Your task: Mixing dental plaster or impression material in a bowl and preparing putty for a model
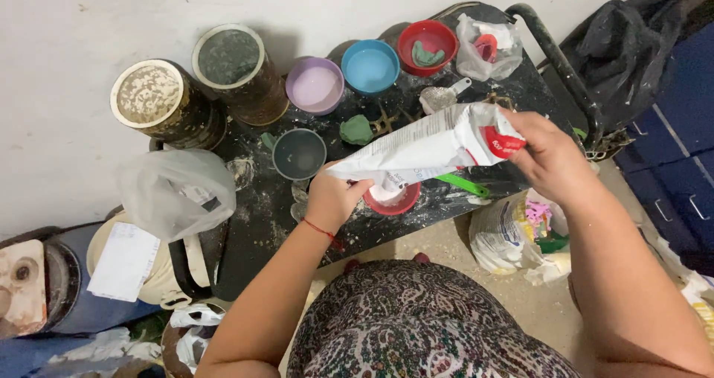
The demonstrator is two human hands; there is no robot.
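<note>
While both hands, left [333,199] and right [552,158], grip the white bag [431,146] (tilted), tip slowly over the red bowl [393,198].

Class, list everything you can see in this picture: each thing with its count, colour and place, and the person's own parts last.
bag: 1, white with red, held tilted over the red bowl
red bowl: 1, under the bag's mouth
table: 1, black, powder-dusted
cans: 2, brown, far left
bowls: 3, lilac, blue, red, far edge
cup: 1, grey, centre
green stick: 1, beside the red bowl
plastic bags: several, clear or white, around
left hand: 1, at the bag's mouth
right hand: 1, gripping the bag's end
</note>
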